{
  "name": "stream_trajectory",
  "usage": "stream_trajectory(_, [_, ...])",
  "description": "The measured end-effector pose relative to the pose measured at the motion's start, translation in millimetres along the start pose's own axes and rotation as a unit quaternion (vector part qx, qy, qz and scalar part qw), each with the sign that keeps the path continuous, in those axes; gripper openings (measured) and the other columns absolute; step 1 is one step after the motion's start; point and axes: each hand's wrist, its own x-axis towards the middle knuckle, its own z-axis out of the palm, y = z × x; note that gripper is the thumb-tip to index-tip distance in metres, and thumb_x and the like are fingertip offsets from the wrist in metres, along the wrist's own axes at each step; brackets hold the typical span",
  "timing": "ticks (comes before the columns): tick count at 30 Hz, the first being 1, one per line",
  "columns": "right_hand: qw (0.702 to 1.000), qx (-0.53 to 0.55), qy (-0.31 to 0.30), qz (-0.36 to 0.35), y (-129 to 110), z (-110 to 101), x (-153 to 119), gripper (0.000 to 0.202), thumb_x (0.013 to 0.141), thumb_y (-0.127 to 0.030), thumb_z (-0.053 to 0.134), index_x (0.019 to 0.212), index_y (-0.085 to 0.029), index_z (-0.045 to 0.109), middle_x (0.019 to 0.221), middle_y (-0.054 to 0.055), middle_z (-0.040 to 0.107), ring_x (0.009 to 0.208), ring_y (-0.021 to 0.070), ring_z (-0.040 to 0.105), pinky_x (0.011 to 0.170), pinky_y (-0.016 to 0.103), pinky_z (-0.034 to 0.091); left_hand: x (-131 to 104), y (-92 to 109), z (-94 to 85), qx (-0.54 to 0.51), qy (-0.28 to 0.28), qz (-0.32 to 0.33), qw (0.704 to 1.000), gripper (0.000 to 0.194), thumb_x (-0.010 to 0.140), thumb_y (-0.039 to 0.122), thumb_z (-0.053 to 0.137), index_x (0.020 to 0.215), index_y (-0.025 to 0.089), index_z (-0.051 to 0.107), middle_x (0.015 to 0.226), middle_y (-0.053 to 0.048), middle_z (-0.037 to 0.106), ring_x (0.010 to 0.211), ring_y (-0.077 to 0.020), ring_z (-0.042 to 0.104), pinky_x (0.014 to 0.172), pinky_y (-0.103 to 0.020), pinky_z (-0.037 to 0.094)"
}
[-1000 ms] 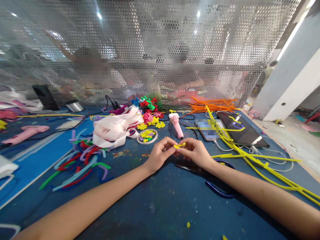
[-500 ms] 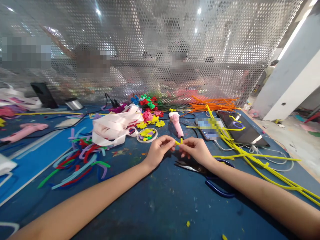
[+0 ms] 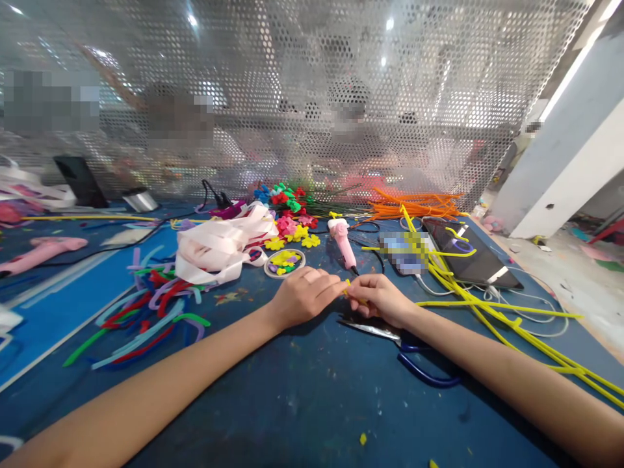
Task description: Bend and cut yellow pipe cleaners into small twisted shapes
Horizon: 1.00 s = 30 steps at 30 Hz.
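Observation:
Both hands meet over the middle of the blue table, around a small yellow fuzzy piece (image 3: 348, 287). My right hand (image 3: 377, 298) pinches this piece between thumb and fingers. My left hand (image 3: 308, 296) has its back turned to the camera, fingers together and tips at the piece's left side; its thumb is hidden. Just beyond the hands lies a pink glue gun (image 3: 344, 246). Scissors with blue handles (image 3: 429, 376) lie under and beside my right wrist. A round dish (image 3: 285, 263) of small coloured pieces is beyond my left hand.
White ribbon (image 3: 209, 250) and coloured pipe cleaners (image 3: 156, 318) lie left. Long yellow stems (image 3: 497, 312), a phone (image 3: 403, 252) and a dark tablet (image 3: 480, 260) are at right. Fuzzy flowers (image 3: 292, 224) and orange stems (image 3: 414, 207) lie before a perforated metal screen (image 3: 292, 84).
My left hand has rolled over, its back now facing up and its fingers reaching across to the yellow piece. My right hand has turned slightly, and less of the yellow piece shows.

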Motion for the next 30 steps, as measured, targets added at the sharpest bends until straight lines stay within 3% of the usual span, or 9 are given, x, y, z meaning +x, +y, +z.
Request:
stream_trajectory(8, [0.987,-0.123,0.07,-0.082,5,0,2,0.023,0.073,-0.037,0.065,0.076,-0.015,0.06,0.062,-0.002,0.06,0.044,0.0052,0.046,0.04,0.016,0.035,3,2,1.3,0.1,-0.009,0.008,0.995,0.02,0.086,0.027,0.047,0.081,0.021,0.066,0.069,-0.005,0.061,0.061,-0.0151,0.051,0.057,-0.027,0.031])
stream_trajectory(11, [0.937,-0.257,0.115,-0.205,6,1,-2,0.015,0.079,-0.03,0.06,0.08,-0.015,0.062,0.069,0.001,0.064,0.055,0.0092,0.054,0.05,0.02,0.042,7,16,1.9,0.102,-0.007,-0.022,0.994,0.022,0.084,0.026,0.046,0.069,0.018,0.06,0.06,-0.002,0.054,0.058,-0.0136,0.046,0.055,-0.026,0.028])
stream_trajectory(13, [0.854,-0.385,0.135,-0.324,4,0,-8,0.012,0.085,-0.022,0.053,0.083,-0.016,0.063,0.076,0.003,0.066,0.066,0.0116,0.058,0.059,0.022,0.044,12,27,-1.9,0.018,-0.019,-0.086,0.996,0.024,0.082,0.023,0.043,0.063,0.017,0.055,0.058,0.0,0.05,0.056,-0.012,0.044,0.054,-0.025,0.027])
stream_trajectory(16, [0.643,-0.581,0.097,-0.49,-4,-2,-17,0.016,0.089,-0.014,0.045,0.087,-0.016,0.061,0.073,0.004,0.063,0.067,0.0116,0.055,0.056,0.023,0.038,20,40,-10.4,-0.244,-0.09,-0.242,0.935,0.026,0.078,0.024,0.041,0.054,0.016,0.046,0.047,0.004,0.037,0.046,-0.0087,0.035,0.047,-0.022,0.024])
stream_trajectory(19, [0.41,-0.685,0.025,-0.602,-13,-2,-25,0.015,0.088,-0.017,0.05,0.074,-0.019,0.057,0.063,-0.001,0.055,0.055,0.0103,0.044,0.045,0.027,0.024,25,40,-13.4,-0.493,-0.208,-0.388,0.75,0.023,0.07,0.028,0.042,0.049,0.018,0.038,0.04,0.008,0.02,0.036,-0.0054,0.014,0.038,-0.02,0.011])
stream_trajectory(22, [0.318,-0.701,-0.013,-0.638,-14,0,-29,0.02,0.087,-0.02,0.052,0.067,-0.019,0.053,0.061,-0.002,0.048,0.052,0.0098,0.038,0.044,0.028,0.016,25,33,-7.0,-0.602,-0.306,-0.452,0.584,0.021,0.064,0.028,0.045,0.049,0.019,0.033,0.039,0.01,0.013,0.034,-0.0039,0.004,0.034,-0.019,0.004])
stream_trajectory(24, [0.336,-0.712,-0.005,-0.617,-11,0,-28,0.02,0.087,-0.019,0.051,0.067,-0.019,0.052,0.061,-0.002,0.048,0.053,0.0103,0.038,0.045,0.028,0.017,23,31,-0.8,-0.627,-0.288,-0.447,0.569,0.022,0.066,0.028,0.046,0.051,0.019,0.033,0.041,0.011,0.014,0.034,-0.0035,0.005,0.034,-0.018,0.007])
stream_trajectory(26, [0.415,-0.705,0.035,-0.574,-7,0,-25,0.021,0.088,-0.017,0.048,0.067,-0.019,0.051,0.06,-0.002,0.049,0.054,0.0107,0.039,0.046,0.028,0.019,21,33,3.0,-0.612,-0.21,-0.417,0.638,0.025,0.073,0.03,0.045,0.055,0.018,0.034,0.044,0.009,0.02,0.034,-0.0036,0.012,0.035,-0.017,0.012])
stream_trajectory(30, [0.728,-0.532,0.151,-0.405,-4,3,-19,0.017,0.088,-0.02,0.045,0.073,-0.016,0.052,0.062,-0.002,0.05,0.055,0.0085,0.043,0.051,0.023,0.029,18,40,-1.9,-0.39,-0.072,-0.268,0.878,0.026,0.087,0.036,0.04,0.07,0.017,0.047,0.059,0.003,0.044,0.05,-0.0089,0.041,0.046,-0.019,0.03])
